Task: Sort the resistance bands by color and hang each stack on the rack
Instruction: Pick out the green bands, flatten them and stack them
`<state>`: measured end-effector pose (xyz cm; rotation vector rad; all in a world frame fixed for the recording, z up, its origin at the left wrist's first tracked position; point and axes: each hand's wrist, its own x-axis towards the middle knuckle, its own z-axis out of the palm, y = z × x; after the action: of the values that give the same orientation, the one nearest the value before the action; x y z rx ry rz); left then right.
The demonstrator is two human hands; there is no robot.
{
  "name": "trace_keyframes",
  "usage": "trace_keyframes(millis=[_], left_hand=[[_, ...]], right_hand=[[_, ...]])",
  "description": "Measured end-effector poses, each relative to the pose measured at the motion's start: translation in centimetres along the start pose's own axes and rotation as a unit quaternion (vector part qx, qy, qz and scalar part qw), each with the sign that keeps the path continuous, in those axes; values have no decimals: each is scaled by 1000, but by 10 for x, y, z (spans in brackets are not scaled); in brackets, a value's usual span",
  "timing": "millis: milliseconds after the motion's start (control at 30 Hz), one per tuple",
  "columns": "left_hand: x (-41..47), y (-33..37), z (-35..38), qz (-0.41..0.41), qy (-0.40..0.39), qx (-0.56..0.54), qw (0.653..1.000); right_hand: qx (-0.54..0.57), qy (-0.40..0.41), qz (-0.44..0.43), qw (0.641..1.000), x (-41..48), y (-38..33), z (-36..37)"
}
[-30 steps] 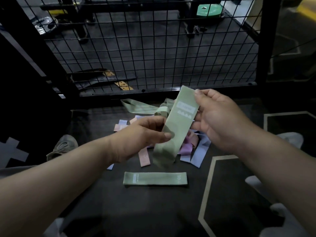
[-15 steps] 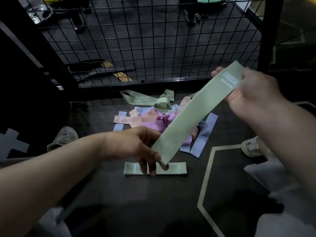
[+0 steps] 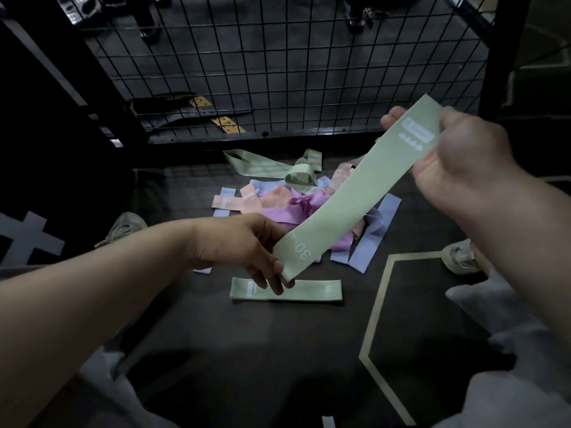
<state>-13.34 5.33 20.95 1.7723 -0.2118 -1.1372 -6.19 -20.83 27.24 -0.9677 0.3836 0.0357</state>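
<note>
A pale green resistance band [image 3: 355,193] is stretched out flat between both hands, slanting from lower left to upper right. My left hand [image 3: 247,242] pinches its lower end, the one marked 30. My right hand [image 3: 457,159] grips its upper end by the white label. Below it, another green band [image 3: 309,290] lies flat on the dark floor. Behind lies a mixed pile of bands [image 3: 293,205]: pink, purple, blue, and more green ones [image 3: 262,165] at the back.
A black wire-mesh rack panel [image 3: 278,72] stands upright behind the pile, with a black post [image 3: 500,57] at its right. My shoes [image 3: 123,227] [image 3: 457,254] flank the pile. A tan line [image 3: 377,319] marks the floor at right.
The band went from upright and close between the hands to pulled out long and slanted. My right hand moved up and right, my left hand down toward the floor band.
</note>
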Motion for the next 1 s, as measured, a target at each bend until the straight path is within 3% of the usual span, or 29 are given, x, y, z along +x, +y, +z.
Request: trace_keyframes(millis=[167, 300, 400, 467, 633, 800, 1000], left_hand=[[6, -8, -4, -70, 121, 62, 988], [8, 2, 1, 46, 226, 26, 973], [6, 15, 2, 157, 194, -30, 968], [5, 20, 6, 173, 153, -60, 971], [9, 17, 11, 163, 130, -114, 971], [11, 14, 8, 143, 122, -194, 963], [15, 9, 7, 157, 62, -195, 966]], right_hand=[[-91, -94, 70, 989, -20, 14, 5], [-216, -149, 79, 962, -39, 30, 14], [-409, -202, 7, 890, -48, 43, 13], [-455, -221, -38, 862, -53, 50, 14], [-396, -206, 12, 895, -46, 50, 11], [-240, -157, 70, 955, -45, 48, 13], [-129, -102, 89, 982, -36, 37, 16]])
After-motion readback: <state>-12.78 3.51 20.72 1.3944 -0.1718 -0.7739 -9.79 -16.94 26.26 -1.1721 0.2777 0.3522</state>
